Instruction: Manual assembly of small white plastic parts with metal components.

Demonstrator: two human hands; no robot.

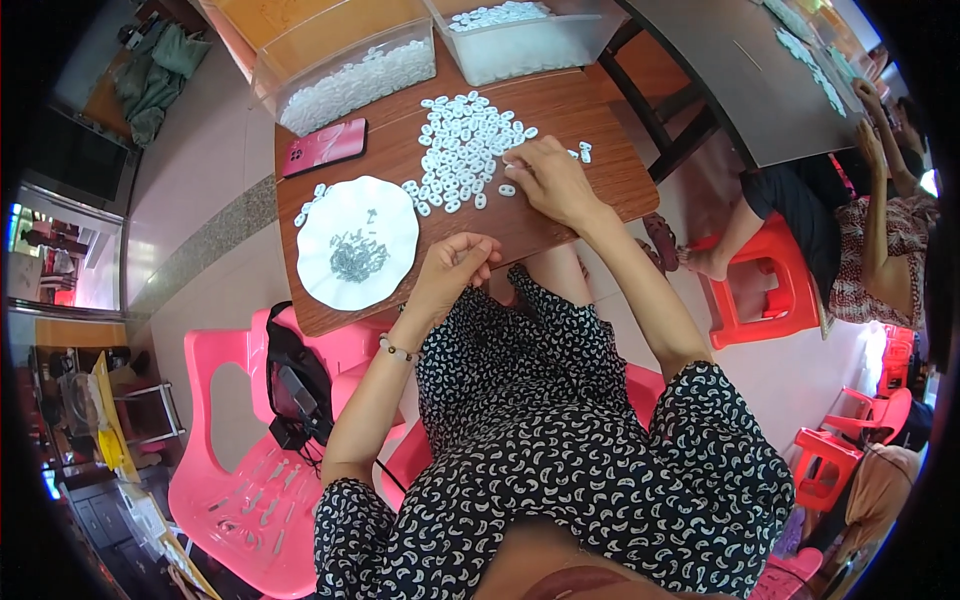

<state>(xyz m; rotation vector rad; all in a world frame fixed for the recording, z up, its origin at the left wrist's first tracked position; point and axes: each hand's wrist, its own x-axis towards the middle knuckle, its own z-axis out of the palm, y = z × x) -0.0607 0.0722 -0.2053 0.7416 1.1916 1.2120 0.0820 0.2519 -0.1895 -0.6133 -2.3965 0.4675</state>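
Observation:
A loose pile of small white oval pieces with two holes each (462,150) lies on the brown wooden table. At the pile's right edge is my right hand (550,182), fingers bent down and drawn together, with a bit of white showing at the fingertips. My left hand (455,266) is closed near the table's front edge, thumb against the curled fingers; whatever it pinches is too small or hidden to name. Left of it stands a white plate with a wavy rim (393,212), which holds a heap of tiny grey metal-looking parts (358,256).
Two clear plastic bins of white pieces (362,85) (530,50) stand along the far side. A pink phone (325,148) lies at the left. Several white pieces (584,152) sit apart at the right. A pink chair (225,490) bears a black bag (298,375). Other people work at a dark table (740,100).

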